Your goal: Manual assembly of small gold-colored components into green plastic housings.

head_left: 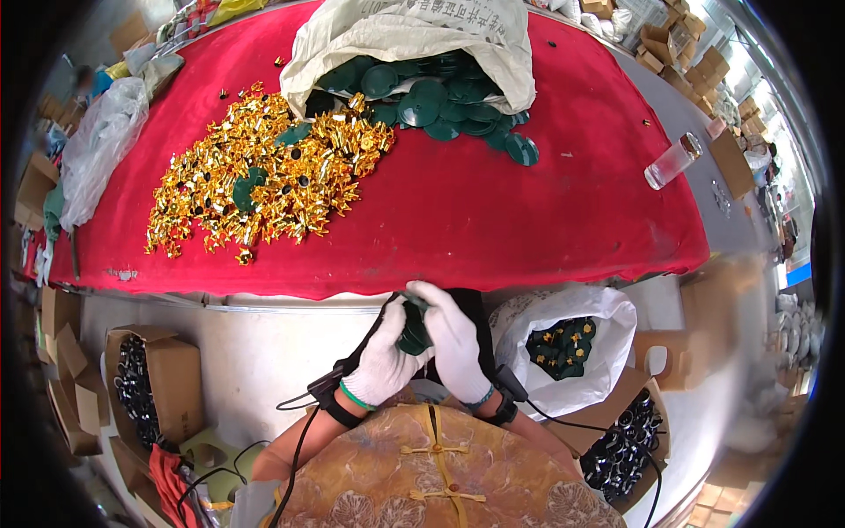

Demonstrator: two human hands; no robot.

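Note:
Just off the near edge of the red-covered table, my two white-gloved hands meet around a small stack of green discs [414, 331]. My left hand [385, 359] wraps the discs from the left. From the other side my right hand [454, 345] closes over them, fingertips at the top of the stack. The gloves hide part of the discs, and how many there are cannot be told. Beyond my hands lies a heap of shiny gold pieces [282, 176] with a few green discs on it. More green discs [444, 110] spill from a large white woven sack [405, 35].
To my right stands an open white sack [607, 330] of green discs with gold pieces attached. Cardboard boxes [176, 387] of dark shiny parts flank me on both sides. A clear glass jar [673, 161] lies near the table's right edge. Cables run along my forearms.

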